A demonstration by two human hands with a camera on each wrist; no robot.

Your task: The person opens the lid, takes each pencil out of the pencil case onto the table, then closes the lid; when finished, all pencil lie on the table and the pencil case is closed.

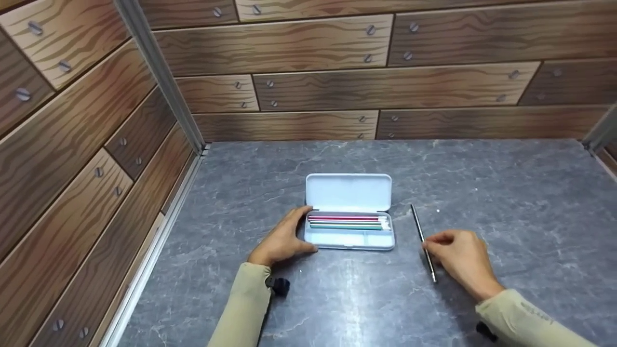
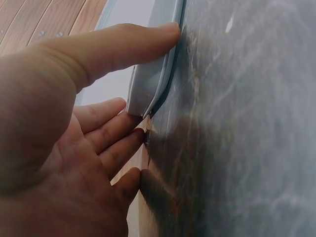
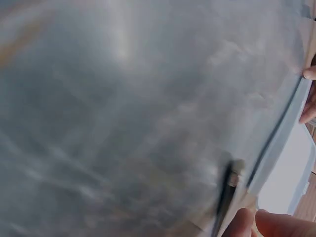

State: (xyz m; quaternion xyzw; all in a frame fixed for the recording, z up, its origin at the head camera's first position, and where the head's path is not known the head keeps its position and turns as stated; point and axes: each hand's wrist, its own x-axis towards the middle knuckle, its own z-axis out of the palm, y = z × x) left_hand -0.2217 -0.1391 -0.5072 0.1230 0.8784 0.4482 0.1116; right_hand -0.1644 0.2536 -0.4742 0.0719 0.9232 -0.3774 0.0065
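Note:
A light-blue pencil case lies with its lid raised at the back. Several pencils, red and green among them, fill its rear part, white ends to the right. My left hand holds the case's left end, thumb at the front edge and fingers at the back corner; in the left wrist view the thumb lies along the case's side. To the right of the case, my right hand pinches a dark pencil near its middle. The right wrist view shows this pencil's metal-banded end.
The grey marbled table carries the case. Wood-patterned panels stand behind it and on the left, with a metal strip along the table's left edge.

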